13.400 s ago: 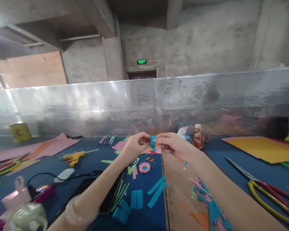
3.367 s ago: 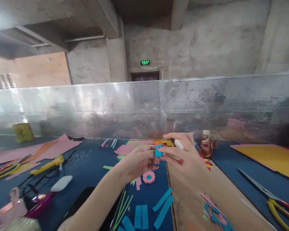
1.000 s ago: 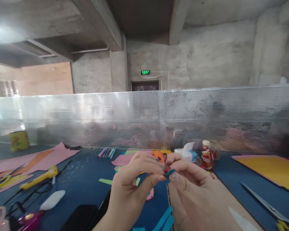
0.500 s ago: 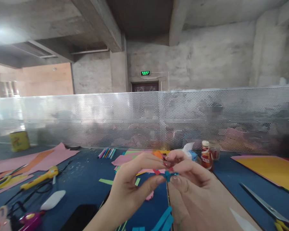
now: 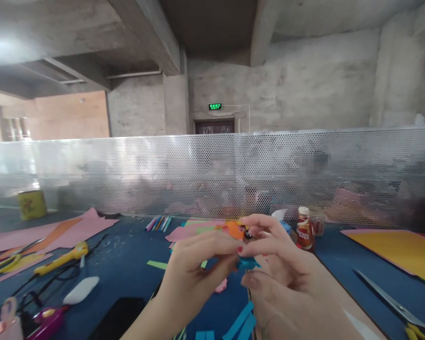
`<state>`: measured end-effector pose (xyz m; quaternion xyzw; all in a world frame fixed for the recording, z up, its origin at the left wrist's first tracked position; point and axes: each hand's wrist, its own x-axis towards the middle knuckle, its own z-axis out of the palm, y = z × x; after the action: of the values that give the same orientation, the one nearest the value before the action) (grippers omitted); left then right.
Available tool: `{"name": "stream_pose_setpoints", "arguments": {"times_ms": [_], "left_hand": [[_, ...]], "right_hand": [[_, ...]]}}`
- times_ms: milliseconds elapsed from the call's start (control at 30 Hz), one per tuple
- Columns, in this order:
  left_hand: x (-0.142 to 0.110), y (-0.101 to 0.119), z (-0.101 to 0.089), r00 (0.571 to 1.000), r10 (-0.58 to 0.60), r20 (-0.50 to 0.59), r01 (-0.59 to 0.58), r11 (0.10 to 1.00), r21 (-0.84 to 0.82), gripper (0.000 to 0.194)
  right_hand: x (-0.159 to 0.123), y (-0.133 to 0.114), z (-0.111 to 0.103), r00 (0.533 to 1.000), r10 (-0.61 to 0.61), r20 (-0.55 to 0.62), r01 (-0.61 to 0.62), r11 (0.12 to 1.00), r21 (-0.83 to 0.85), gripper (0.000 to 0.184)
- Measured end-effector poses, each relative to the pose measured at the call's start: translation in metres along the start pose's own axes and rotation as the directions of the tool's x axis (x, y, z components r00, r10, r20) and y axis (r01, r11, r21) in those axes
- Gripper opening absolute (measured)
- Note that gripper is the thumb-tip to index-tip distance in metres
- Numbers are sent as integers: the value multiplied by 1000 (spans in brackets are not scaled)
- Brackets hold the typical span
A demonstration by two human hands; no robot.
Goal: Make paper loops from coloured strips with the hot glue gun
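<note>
Near the centre of the frame, just below the middle, a small blue paper piece sits between the two hands, raised above the blue surface. The left hand has its fingers curled in and appears to pinch the piece at its left side. The right hand reaches in from the lower right, index fingertip over the piece and thumb below it; whether that hand actually grips the paper, I cannot tell. The piece's exact shape is partly hidden by the fingers

The paper should be very light, thin and fairly soft, likely to hold a crease but easy to crush or tear. It is best taken by an edge or a folded part, flat between thumb and index, with little pressure. Slipping seems less of a worry than bending it out of shape

Below, at bottom centre, lie loose blue strips; a pink paper piece shows beside the left hand. A yellow glue gun lies at the lower left, scissors at the lower right
</note>
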<state>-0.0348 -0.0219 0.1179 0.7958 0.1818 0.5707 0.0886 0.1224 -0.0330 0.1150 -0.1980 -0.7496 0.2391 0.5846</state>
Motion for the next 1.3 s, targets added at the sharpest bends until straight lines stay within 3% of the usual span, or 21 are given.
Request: {"name": "stream_pose_setpoints", "arguments": {"times_ms": [67, 133, 433, 633, 900, 1133, 1300], "left_hand": [[1, 0, -1, 1000, 11, 3, -11, 999, 32, 23], [1, 1, -2, 1000, 4, 19, -5, 999, 46, 23], [-4, 2, -4, 997, 15, 69, -12, 999, -40, 32], [-4, 2, -5, 997, 19, 74, -19, 1000, -8, 32], [-1, 2, -4, 990, 139, 32, -137, 989, -48, 33], [1, 5, -5, 984, 175, 30, -172, 983, -71, 27], [1, 9, -7, 979, 198, 53, -191, 975, -117, 25]], "right_hand": [[0, -1, -4, 999, -53, 0, 52, 984, -170, 22], [0, -2, -7, 996, -89, 12, 89, 967, -239, 23], [-4, -9, -8, 990, -111, 84, 130, 953, -275, 23], [-7, -13, -6, 992, -106, 62, 122, 923, -366, 16], [-2, -14, -5, 977, -178, 116, 198, 959, -201, 26], [-2, -16, -6, 958, -243, 151, 283, 880, -382, 12], [-2, -18, -8, 942, -275, 194, 335, 826, -453, 16]]}}
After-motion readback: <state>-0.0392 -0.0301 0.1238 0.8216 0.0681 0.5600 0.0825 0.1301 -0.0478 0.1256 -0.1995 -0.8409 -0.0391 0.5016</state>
